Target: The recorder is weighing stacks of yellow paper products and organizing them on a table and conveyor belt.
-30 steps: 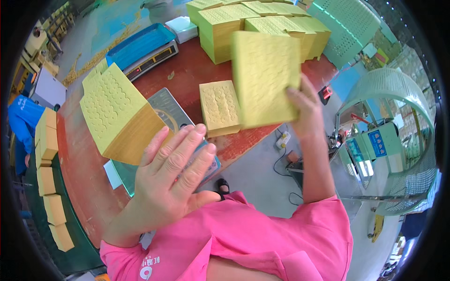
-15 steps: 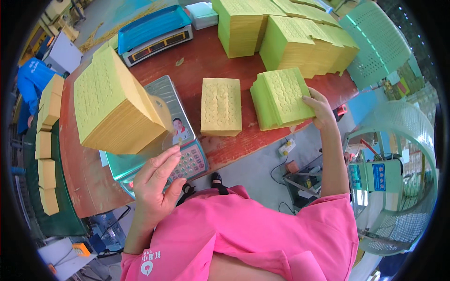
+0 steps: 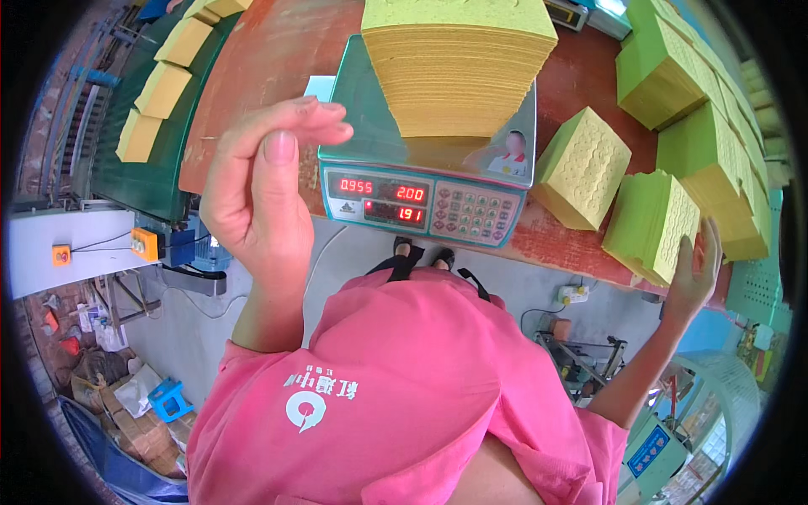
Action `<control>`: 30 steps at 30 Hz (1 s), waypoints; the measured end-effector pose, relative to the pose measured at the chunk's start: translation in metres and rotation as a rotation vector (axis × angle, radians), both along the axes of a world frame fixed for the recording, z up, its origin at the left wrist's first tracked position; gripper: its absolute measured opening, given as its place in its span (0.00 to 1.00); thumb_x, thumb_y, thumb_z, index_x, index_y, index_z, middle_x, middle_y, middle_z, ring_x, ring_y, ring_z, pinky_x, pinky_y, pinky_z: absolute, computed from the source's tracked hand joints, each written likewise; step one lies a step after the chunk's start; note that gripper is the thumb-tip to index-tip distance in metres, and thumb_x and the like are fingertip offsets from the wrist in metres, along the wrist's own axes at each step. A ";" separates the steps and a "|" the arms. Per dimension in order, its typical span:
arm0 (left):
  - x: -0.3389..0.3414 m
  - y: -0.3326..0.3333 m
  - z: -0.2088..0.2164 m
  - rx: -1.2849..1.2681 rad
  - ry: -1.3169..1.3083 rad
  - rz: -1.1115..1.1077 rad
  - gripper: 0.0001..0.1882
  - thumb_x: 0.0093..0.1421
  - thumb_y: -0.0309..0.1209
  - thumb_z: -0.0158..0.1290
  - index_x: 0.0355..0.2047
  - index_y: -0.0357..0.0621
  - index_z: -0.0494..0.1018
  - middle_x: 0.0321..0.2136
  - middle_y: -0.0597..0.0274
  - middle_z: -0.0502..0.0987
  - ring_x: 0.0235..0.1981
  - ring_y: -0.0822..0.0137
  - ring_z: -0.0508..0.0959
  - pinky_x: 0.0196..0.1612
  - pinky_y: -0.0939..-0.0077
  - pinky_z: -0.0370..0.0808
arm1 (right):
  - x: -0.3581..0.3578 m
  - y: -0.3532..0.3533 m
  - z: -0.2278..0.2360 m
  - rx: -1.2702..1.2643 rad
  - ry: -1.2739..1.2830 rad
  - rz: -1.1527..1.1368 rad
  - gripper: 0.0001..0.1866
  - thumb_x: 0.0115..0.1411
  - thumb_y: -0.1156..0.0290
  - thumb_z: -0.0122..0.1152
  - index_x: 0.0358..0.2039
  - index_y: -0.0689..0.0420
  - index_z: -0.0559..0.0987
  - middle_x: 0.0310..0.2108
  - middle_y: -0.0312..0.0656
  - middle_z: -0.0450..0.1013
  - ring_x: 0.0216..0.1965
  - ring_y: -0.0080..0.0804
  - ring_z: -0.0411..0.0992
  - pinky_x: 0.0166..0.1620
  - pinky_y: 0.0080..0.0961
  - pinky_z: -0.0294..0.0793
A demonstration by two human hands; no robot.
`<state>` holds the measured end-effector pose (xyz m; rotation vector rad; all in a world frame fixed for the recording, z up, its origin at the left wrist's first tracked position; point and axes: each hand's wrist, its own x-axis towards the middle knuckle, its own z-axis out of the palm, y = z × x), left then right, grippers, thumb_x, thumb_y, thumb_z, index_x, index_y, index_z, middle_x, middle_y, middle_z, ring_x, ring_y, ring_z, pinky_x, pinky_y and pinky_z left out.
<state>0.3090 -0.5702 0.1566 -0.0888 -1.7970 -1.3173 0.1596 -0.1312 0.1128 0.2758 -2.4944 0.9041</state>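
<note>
My left hand (image 3: 265,181) is raised in the air just left of a digital scale (image 3: 358,139), fingers stretched and slightly bent, thumb apart, holding nothing. On the scale's pan stands a tall stack of yellow paper (image 3: 459,80), its sheet edges facing me. Red digits glow on the scale's front panel, beside a keypad. At the right, my right hand (image 3: 697,268) lies with extended fingers against the side of a small yellow-green paper stack (image 3: 648,223). Between that stack and the scale sits another small yellow paper stack (image 3: 589,164), with rows of punched curves on top.
Larger yellow-green paper stacks (image 3: 703,151) stand along the right of the red table (image 3: 244,93). To the left, several paper blocks (image 3: 164,88) line a green belt (image 3: 118,189). A second scale (image 3: 568,13) shows at the far edge. A green machine (image 3: 661,454) stands at lower right.
My view has swung left, bringing the scale's lit display into sight. My left hand has moved from the scale's keypad side to beyond its left end. My right hand stays at the small yellow-green stack.
</note>
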 end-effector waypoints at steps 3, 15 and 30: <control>-0.006 -0.014 0.000 0.005 0.015 0.010 0.11 0.67 0.21 0.42 0.42 0.28 0.72 0.37 0.46 0.79 0.33 0.62 0.82 0.41 0.72 0.78 | 0.008 -0.071 0.015 -0.095 0.001 0.107 0.21 0.60 0.81 0.57 0.55 0.60 0.75 0.57 0.44 0.70 0.58 0.32 0.68 0.57 0.30 0.67; -0.049 -0.058 0.037 -0.488 0.039 -0.154 0.18 0.53 0.17 0.56 0.46 0.32 0.74 0.49 0.47 0.76 0.53 0.54 0.75 0.56 0.65 0.71 | 0.035 -0.217 0.038 -0.346 0.022 0.358 0.19 0.53 0.86 0.55 0.47 0.65 0.77 0.53 0.48 0.73 0.56 0.36 0.70 0.54 0.28 0.69; -0.094 -0.050 0.059 -0.843 -0.129 -0.127 0.15 0.49 0.22 0.63 0.38 0.35 0.78 0.40 0.55 0.80 0.43 0.56 0.78 0.47 0.66 0.75 | 0.034 -0.272 0.047 -0.711 -0.074 0.475 0.21 0.57 0.88 0.53 0.52 0.64 0.74 0.51 0.46 0.72 0.51 0.30 0.72 0.53 0.27 0.72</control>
